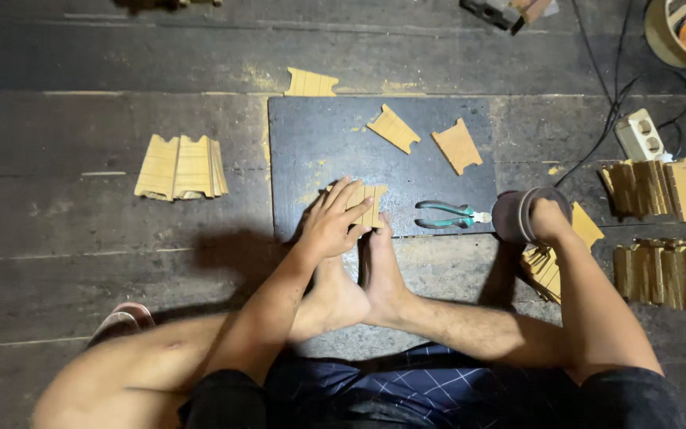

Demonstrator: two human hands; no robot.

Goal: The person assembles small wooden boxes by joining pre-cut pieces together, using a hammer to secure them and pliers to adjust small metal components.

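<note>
I sit on a wooden floor with my feet (359,278) together in front of me. My left hand (335,218) presses flat on a notched wooden piece (369,200) at the near edge of a dark board (319,135). My right hand (548,218) grips a round sanding tool (518,214) with a dark disc, held just right of the board. Green-handled pliers (445,214) lie on the board between my hands. Two loose wooden pieces, one (393,128) and another (456,145), rest farther back on the board.
Stacks of similar wooden pieces lie at the left (182,167), at the right (654,187), at the lower right (668,274), and under my right forearm (545,266). One piece (311,83) sits beyond the board. A power strip (641,135) with cables is at the far right.
</note>
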